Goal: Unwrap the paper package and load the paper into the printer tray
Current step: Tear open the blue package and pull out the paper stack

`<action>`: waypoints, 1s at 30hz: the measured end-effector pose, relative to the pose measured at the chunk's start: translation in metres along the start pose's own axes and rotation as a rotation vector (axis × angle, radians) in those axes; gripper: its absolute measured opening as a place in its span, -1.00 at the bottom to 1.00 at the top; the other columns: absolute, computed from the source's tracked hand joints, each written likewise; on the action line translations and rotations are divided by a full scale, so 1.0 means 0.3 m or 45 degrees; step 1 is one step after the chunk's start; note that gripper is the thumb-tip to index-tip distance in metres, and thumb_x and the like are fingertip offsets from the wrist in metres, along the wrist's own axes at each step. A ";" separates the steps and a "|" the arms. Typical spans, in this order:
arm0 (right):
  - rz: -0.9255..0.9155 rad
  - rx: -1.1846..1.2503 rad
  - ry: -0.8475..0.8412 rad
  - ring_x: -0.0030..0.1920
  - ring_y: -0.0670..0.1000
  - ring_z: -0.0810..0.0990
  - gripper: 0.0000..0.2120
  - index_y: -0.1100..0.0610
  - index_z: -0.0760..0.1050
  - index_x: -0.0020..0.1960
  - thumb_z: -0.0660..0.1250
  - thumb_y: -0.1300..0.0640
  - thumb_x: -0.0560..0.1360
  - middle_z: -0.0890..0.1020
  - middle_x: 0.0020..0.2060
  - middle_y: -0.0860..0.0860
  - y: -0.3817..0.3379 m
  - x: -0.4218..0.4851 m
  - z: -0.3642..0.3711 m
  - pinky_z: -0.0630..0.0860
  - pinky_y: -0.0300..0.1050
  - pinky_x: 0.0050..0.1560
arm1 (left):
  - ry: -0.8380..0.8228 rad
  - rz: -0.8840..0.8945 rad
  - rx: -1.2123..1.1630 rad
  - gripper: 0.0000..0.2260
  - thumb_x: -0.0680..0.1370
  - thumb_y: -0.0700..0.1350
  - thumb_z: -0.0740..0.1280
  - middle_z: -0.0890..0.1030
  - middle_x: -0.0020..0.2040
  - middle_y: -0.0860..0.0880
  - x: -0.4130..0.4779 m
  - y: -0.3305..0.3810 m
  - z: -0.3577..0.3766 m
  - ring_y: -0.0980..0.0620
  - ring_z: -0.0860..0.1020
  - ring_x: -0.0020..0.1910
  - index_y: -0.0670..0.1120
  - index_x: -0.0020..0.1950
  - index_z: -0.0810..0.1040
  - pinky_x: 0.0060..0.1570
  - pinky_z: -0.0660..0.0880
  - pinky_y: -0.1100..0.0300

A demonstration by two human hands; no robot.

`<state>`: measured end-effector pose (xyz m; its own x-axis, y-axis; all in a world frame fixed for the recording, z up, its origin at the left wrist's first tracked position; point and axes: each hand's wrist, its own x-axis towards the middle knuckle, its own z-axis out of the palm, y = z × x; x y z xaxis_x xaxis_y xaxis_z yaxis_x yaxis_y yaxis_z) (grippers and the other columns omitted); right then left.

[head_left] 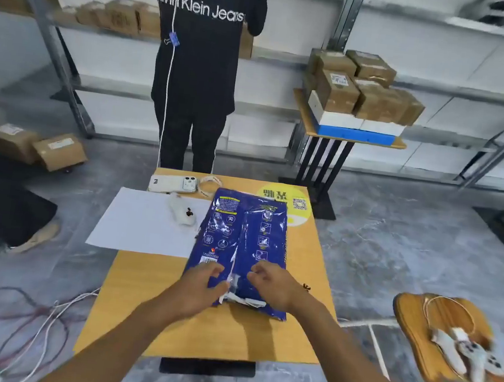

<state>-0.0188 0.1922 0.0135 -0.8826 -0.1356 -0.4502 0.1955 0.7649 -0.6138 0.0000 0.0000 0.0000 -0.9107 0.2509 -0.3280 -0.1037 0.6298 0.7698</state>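
A blue glossy paper package (pixel 243 240) lies lengthwise on the yellow-orange table (pixel 167 316). Its near end is torn, and white paper shows at the ripped seam (pixel 241 299). My left hand (pixel 202 282) grips the wrapper at the near left of the seam. On the other side of the seam, my right hand (pixel 274 283) pinches the wrapper. A loose white sheet (pixel 143 222) lies to the left of the package and hangs over the table's left edge. No printer or tray is in view.
A phone (pixel 174 183), a tape roll (pixel 210 184) and a small white object (pixel 182 211) lie at the table's far side. A person in black (pixel 201 59) stands just beyond it at shelves with cardboard boxes. Cables (pixel 41 324) cross the floor at left; a wooden stool (pixel 446 345) with controllers stands at right.
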 end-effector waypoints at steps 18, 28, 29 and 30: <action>-0.103 -0.070 0.093 -0.05 0.16 0.55 -0.87 0.12 0.46 -0.13 0.23 0.25 0.59 0.61 -0.05 0.17 0.091 0.238 0.188 0.55 0.02 -0.09 | 0.506 0.156 0.425 -0.82 0.47 -0.02 0.28 0.48 -0.06 -0.08 0.155 -0.240 0.109 -0.11 0.43 -0.05 -0.14 -0.09 0.51 -0.06 0.42 0.02; -0.302 -0.039 0.024 -0.06 0.00 0.45 -0.86 0.15 0.46 -0.06 0.18 0.11 0.58 0.56 -0.09 0.03 0.075 0.036 0.261 0.45 -0.06 -0.07 | 0.660 -0.339 -0.385 -0.63 0.48 0.16 0.32 0.59 -0.38 -0.08 0.088 -0.170 0.162 -0.15 0.62 -0.32 -0.06 -0.37 0.39 -0.25 0.57 -0.07; -0.284 -0.009 0.023 -0.06 0.01 0.49 -0.87 0.12 0.44 -0.07 0.19 0.08 0.56 0.58 -0.09 0.03 0.078 0.022 0.277 0.50 0.00 -0.06 | 0.628 -0.305 -0.389 -0.67 0.50 0.12 0.32 0.60 -0.37 -0.04 0.081 -0.161 0.173 -0.07 0.62 -0.29 -0.05 -0.37 0.44 -0.23 0.54 0.01; -0.262 0.037 0.046 -0.06 0.03 0.53 -0.87 0.09 0.43 -0.06 0.18 0.03 0.54 0.61 -0.09 0.03 0.078 0.009 0.289 0.53 0.04 -0.05 | 0.592 -0.252 -0.370 -0.74 0.53 0.06 0.31 0.62 -0.32 0.01 0.073 -0.152 0.183 0.02 0.61 -0.26 -0.02 -0.32 0.50 -0.22 0.51 0.13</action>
<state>0.0204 0.1550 -0.0584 -0.9199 -0.2640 -0.2899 0.0213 0.7046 -0.7093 0.0066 0.0170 -0.0724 -0.9359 -0.2417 -0.2563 -0.3353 0.3878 0.8586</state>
